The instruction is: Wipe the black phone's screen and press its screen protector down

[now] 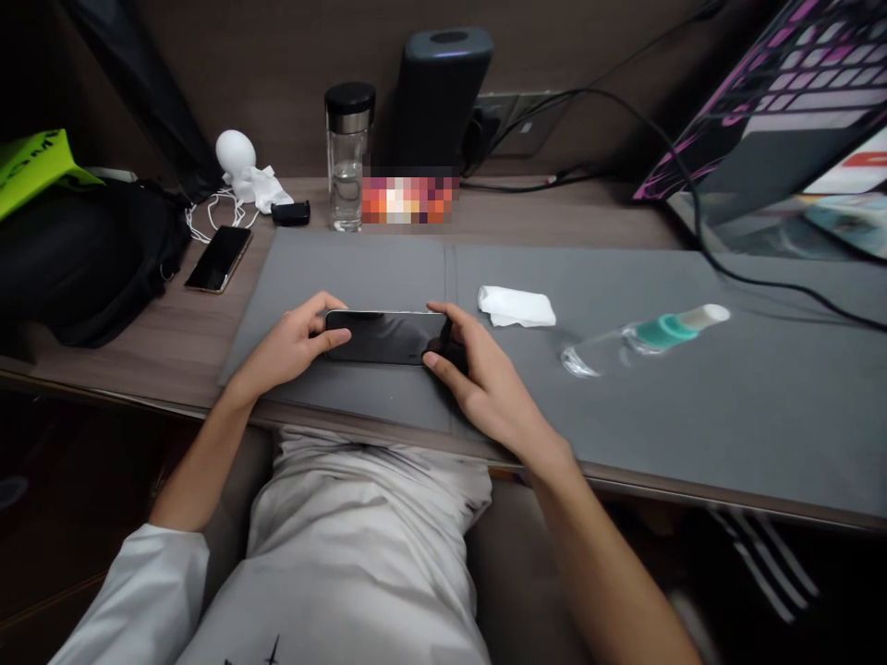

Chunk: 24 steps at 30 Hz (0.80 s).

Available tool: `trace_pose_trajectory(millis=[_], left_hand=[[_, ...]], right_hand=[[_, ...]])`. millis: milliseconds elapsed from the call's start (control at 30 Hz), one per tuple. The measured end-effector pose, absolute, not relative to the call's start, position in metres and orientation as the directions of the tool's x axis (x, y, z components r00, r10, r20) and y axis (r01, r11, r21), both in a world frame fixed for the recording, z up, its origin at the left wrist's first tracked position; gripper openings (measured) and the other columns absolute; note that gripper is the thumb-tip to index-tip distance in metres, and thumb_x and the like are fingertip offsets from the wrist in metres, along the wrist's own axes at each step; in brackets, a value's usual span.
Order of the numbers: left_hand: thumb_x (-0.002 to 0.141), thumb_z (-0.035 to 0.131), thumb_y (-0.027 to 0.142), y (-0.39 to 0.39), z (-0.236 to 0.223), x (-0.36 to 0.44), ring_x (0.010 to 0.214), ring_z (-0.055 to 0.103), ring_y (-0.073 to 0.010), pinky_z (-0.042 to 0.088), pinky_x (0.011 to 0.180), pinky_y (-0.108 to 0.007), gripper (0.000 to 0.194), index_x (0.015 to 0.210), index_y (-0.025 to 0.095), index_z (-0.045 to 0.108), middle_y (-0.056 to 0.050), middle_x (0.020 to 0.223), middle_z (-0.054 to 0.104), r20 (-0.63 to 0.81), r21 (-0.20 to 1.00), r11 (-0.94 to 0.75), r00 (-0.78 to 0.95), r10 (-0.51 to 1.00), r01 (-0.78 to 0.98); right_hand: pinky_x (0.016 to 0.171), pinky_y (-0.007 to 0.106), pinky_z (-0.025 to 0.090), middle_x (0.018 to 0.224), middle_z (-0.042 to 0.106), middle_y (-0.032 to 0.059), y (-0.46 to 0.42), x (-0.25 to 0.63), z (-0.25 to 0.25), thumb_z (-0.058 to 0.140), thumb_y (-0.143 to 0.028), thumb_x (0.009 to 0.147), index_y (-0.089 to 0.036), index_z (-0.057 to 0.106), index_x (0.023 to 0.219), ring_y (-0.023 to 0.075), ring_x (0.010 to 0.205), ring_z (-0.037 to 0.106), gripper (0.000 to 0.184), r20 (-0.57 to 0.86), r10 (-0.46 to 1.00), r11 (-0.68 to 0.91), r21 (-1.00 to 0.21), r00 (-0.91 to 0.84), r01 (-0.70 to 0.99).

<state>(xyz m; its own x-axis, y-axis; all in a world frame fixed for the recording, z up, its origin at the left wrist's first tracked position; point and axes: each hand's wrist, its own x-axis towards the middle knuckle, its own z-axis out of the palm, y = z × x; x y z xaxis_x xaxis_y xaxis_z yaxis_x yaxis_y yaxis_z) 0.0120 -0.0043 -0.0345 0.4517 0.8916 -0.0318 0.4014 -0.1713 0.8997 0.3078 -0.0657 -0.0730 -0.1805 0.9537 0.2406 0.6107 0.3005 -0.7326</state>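
Observation:
A dark-screened smartphone (384, 338) is held sideways over the grey desk mat (665, 406), its screen facing up toward me. My left hand (295, 342) grips its left end, thumb on the front edge and index finger along the top. At the other end my right hand (475, 369) pinches it between thumb and fingers. Right of the phone lies a folded white tissue (516, 306). Farther right, a clear spray bottle (644, 338) with a teal collar rests on its side. Neither hand touches the tissue or the bottle.
Behind the mat stand a glass water bottle (345, 157) and a tall dark device (440, 102). A second phone (219, 259), white cables and a black bag (90, 259) are at left. A black cable (699, 222) crosses the right side near a tilted laptop (783, 102).

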Motion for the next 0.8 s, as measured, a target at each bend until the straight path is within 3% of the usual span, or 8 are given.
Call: trace_pose_trajectory(millis=[200,333,533,667,733,800], left_hand=[[0.102,0.067,0.058,-0.003,-0.032,0.01,0.066,0.038,-0.015,0.032,0.062,-0.028,0.04,0.125,0.024,0.068,0.005,0.075,0.039,0.014,0.87,-0.233,0.45,0.893,0.434],[0.104,0.065,0.061,-0.002,-0.031,0.009,0.072,0.047,-0.0166,0.04,0.069,-0.028,0.046,0.132,0.025,0.067,0.003,0.081,0.047,0.022,0.853,-0.261,0.47,0.883,0.451],[0.107,0.065,0.053,-0.003,-0.024,0.01,0.08,0.057,-0.0163,0.05,0.082,-0.029,0.052,0.153,0.028,0.061,-0.002,0.108,0.064,0.015,0.807,-0.305,0.499,0.866,0.505],[0.101,0.073,0.05,-0.003,-0.023,0.009,0.113,0.068,-0.0232,0.055,0.102,-0.035,0.062,0.157,0.03,0.055,-0.007,0.141,0.064,-0.005,0.82,-0.316,0.558,0.83,0.477],[0.096,0.08,0.051,-0.003,-0.022,0.007,0.133,0.063,-0.0291,0.051,0.116,-0.042,0.072,0.159,0.031,0.051,-0.009,0.153,0.059,-0.023,0.778,-0.355,0.588,0.809,0.519],[0.09,0.086,0.053,-0.002,-0.021,0.007,0.145,0.054,-0.0343,0.043,0.126,-0.051,0.081,0.16,0.032,0.05,-0.009,0.154,0.057,-0.035,0.657,-0.42,0.582,0.812,0.626]], right_hand=[[0.102,0.055,0.056,0.121,0.071,0.0123,-0.064,0.31,-0.075,0.045,-0.05,0.112,-0.026,0.042,0.171,0.0343,0.11,0.067,0.063,0.26,0.949,0.314,-0.702,-0.181,0.639],[0.099,0.056,0.057,0.106,0.068,0.0087,-0.062,0.31,-0.076,0.041,-0.049,0.112,-0.028,0.039,0.173,0.0339,0.102,0.066,0.064,0.279,0.943,0.328,-0.689,-0.181,0.646],[0.099,0.056,0.057,0.106,0.069,0.0104,-0.059,0.308,-0.074,0.041,-0.043,0.11,-0.021,0.034,0.176,0.034,0.099,0.065,0.07,0.278,0.942,0.329,-0.648,-0.188,0.687],[0.105,0.054,0.056,0.117,0.07,0.0122,-0.057,0.31,-0.074,0.049,-0.043,0.108,-0.023,0.036,0.174,0.0332,0.107,0.067,0.07,0.305,0.927,0.37,-0.662,-0.217,0.652],[0.109,0.054,0.054,0.124,0.068,0.0132,-0.056,0.311,-0.074,0.053,-0.044,0.108,-0.024,0.043,0.169,0.0327,0.113,0.067,0.065,0.328,0.922,0.381,-0.681,-0.205,0.625],[0.112,0.054,0.053,0.13,0.067,0.0145,-0.056,0.311,-0.076,0.055,-0.043,0.108,-0.023,0.05,0.164,0.0324,0.118,0.066,0.059,0.34,0.922,0.378,-0.686,-0.184,0.622]])
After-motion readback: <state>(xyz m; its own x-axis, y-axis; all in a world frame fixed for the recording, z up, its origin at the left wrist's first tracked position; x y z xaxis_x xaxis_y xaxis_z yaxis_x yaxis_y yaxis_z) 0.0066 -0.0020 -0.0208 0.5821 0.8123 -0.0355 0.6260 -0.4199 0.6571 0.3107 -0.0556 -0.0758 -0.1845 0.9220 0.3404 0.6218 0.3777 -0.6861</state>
